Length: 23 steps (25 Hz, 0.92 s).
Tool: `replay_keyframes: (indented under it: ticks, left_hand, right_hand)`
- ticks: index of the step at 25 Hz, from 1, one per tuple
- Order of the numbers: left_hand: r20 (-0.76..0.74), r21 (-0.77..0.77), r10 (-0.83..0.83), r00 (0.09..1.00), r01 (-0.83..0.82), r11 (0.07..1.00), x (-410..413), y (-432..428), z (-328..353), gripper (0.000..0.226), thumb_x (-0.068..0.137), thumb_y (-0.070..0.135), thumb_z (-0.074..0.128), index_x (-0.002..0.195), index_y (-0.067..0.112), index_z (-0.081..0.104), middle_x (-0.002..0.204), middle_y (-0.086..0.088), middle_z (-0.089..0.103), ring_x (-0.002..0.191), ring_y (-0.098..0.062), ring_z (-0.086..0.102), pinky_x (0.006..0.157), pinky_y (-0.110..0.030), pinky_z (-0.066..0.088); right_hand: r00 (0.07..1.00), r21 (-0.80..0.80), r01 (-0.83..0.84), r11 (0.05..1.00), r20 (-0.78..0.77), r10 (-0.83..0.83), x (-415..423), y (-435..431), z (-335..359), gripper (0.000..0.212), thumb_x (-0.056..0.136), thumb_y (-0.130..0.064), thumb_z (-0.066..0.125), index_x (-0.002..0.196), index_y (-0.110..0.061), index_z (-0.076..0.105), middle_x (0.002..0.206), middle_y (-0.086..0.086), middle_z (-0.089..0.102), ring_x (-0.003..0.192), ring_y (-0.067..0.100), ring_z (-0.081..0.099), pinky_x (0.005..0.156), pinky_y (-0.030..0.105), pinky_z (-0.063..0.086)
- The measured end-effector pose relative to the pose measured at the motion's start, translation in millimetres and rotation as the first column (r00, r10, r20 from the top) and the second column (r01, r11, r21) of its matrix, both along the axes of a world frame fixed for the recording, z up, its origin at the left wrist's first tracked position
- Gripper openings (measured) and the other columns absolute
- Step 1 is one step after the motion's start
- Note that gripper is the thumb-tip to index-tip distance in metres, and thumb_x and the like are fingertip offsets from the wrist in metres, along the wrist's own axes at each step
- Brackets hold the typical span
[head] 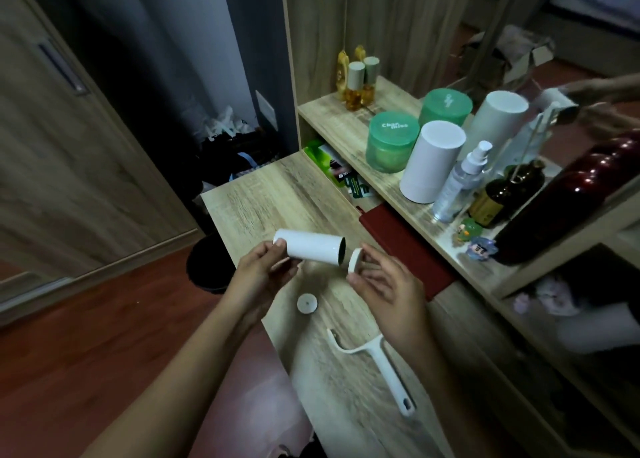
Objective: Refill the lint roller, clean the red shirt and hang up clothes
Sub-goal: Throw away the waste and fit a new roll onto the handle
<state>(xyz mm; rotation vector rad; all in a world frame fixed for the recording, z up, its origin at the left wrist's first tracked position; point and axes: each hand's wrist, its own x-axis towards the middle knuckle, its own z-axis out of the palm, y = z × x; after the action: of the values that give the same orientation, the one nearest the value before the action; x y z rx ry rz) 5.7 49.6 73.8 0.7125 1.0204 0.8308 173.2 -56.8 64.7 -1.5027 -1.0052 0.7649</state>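
My left hand [258, 270] grips the white refill roll [311, 248] at the end away from my right hand, with fingers and thumb curled round the tube. The roll lies roughly level above the wooden table [270, 194], its open end pointing toward my right hand [381, 281]. That hand pinches a white end cap [355, 260] between thumb and forefinger, with the other fingers loosely spread. The cap sits tilted just beside the roll's open end and is not seated in it.

A second white cap [307, 303] lies flat on the table, below and between both hands. The lint roller handle [377, 364] lies on the table beneath my right wrist, grip end toward me. A flat red item [405, 246] lies just beyond my right hand. Further beyond that hand, a shelf [346, 125] carries an upright white cylinder [429, 163] and a green jar [391, 142]
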Motion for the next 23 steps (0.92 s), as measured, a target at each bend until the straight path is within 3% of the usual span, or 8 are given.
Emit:
replay_keyframes:
  ticks: [5, 13, 17, 21, 23]
  left_hand:
    - [0.145, -0.03, -0.02, 0.989, 0.024, 0.999, -9, -22, 32, 0.013, 0.094, 0.015, 0.048, 0.094, 0.007, 0.057, 0.089, -0.009, 0.063, 0.078, -0.018, 0.065, 0.074, -0.027, 0.058]
    - [0.208, -0.013, -0.065, 0.976, 0.069, 0.998, -15, -30, 54, 0.013, 0.093, 0.016, 0.048, 0.095, 0.008, 0.059, 0.088, -0.008, 0.063, 0.073, -0.018, 0.065, 0.075, -0.029, 0.058]
    - [0.243, -0.03, -0.077, 0.967, 0.086, 0.996, -14, -31, 57, 0.018, 0.085, 0.018, 0.054, 0.098, 0.007, 0.059, 0.089, -0.009, 0.063, 0.081, -0.022, 0.062, 0.076, -0.031, 0.057]
    - [0.27, -0.03, -0.077, 0.96, 0.089, 0.996, -11, -30, 60, 0.019, 0.086, 0.019, 0.053, 0.1, 0.007, 0.059, 0.088, -0.008, 0.063, 0.081, -0.022, 0.063, 0.073, -0.03, 0.059]
    - [0.289, -0.031, -0.084, 0.954, 0.097, 0.995, -8, -30, 62, 0.024, 0.082, 0.021, 0.055, 0.101, 0.007, 0.059, 0.088, -0.008, 0.063, 0.078, -0.02, 0.065, 0.071, -0.029, 0.06]
  right_hand:
    - [0.996, 0.155, -0.051, 0.987, 0.086, 0.038, -19, -19, 55, 0.053, 0.071, -0.03, 0.069, 0.122, -0.024, 0.055, 0.105, -0.014, 0.058, 0.088, -0.002, 0.064, 0.077, 0.011, 0.051]
    - [0.96, 0.227, -0.039, 0.973, 0.278, -0.026, -25, -30, 75, 0.057, 0.076, -0.024, 0.073, 0.128, -0.029, 0.05, 0.109, -0.018, 0.055, 0.09, 0.005, 0.064, 0.082, 0.017, 0.053]
    - [0.939, 0.253, -0.029, 0.967, 0.338, -0.06, -26, -30, 82, 0.057, 0.074, -0.033, 0.071, 0.128, -0.024, 0.053, 0.106, -0.021, 0.053, 0.09, 0.004, 0.063, 0.082, 0.016, 0.052]
    - [0.903, 0.284, -0.033, 0.958, 0.42, -0.093, -24, -29, 84, 0.051, 0.078, -0.039, 0.065, 0.126, -0.023, 0.056, 0.104, -0.012, 0.056, 0.098, 0.001, 0.058, 0.085, 0.023, 0.051]
    - [0.889, 0.309, -0.021, 0.951, 0.441, -0.124, -23, -29, 84, 0.05, 0.078, -0.036, 0.065, 0.125, -0.02, 0.058, 0.106, -0.008, 0.056, 0.101, -0.004, 0.054, 0.086, 0.015, 0.047]
